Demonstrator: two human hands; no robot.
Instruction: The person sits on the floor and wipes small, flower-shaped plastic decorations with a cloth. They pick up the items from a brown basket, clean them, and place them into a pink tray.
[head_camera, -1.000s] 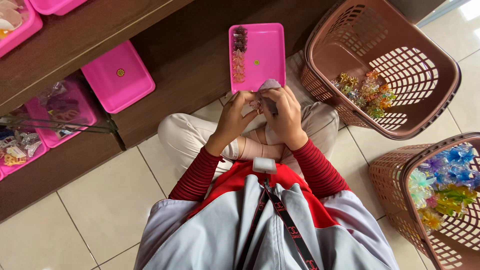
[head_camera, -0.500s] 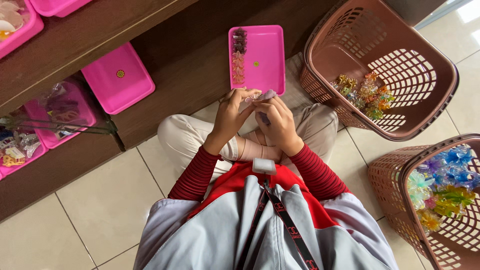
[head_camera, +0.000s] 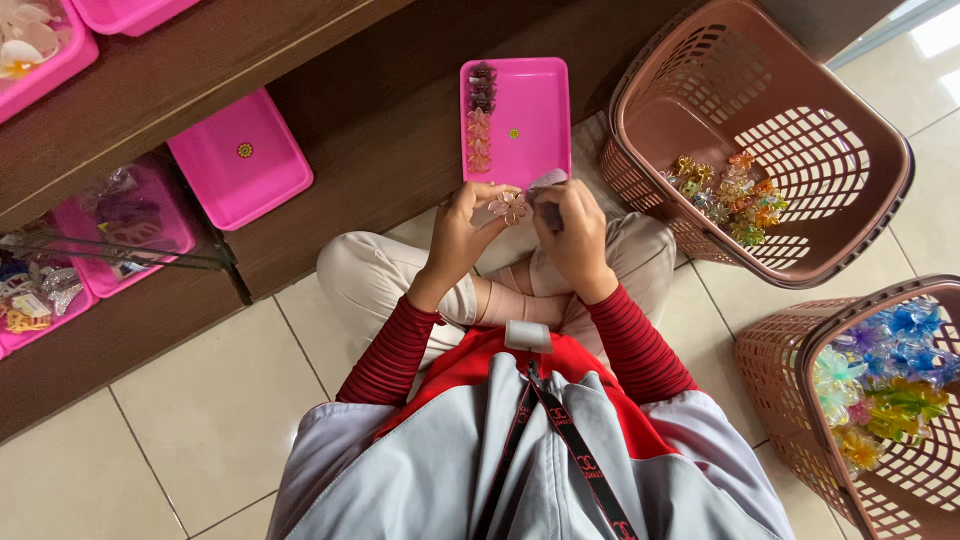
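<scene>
Glossy cream floor tiles (head_camera: 200, 400) ran under a dark wooden shelf unit (head_camera: 350, 130); the person sat cross-legged against it, red-and-black striped sleeves (head_camera: 395, 350) forward. Left hand (head_camera: 460, 235) was pinched shut, thumb and forefinger on a small translucent peach flower-shaped hair clip (head_camera: 510, 207), held in the air just below the near edge of the bright pink rectangular plastic tray (head_camera: 535, 110) and not touching it. Right hand (head_camera: 575, 235) was closed around something pale lilac and a dark bit at the fingertips (head_camera: 550, 212); couldn't tell what it was. Both hands nearly touched at the clip.

Tray held one column of similar clips (head_camera: 481, 118) along its left side, purple at the far end, peach nearer; the rest was bare. Brown slotted plastic basket (head_camera: 880, 200) to the right held a small pile of mixed orange, yellow and green clips (head_camera: 735, 190). A second brown basket (head_camera: 790, 400) at lower right held larger blue, green and yellow flower pieces (head_camera: 885, 375). Other pink trays (head_camera: 240, 155) sat on the shelves to the left.

Risks, as I judged them: the grip was fingertip-only on a small slick part, so a slip would likely drop it into the lap or onto tile. The tray's column was tight, so a nudge from either hand could knock it out of line.
</scene>
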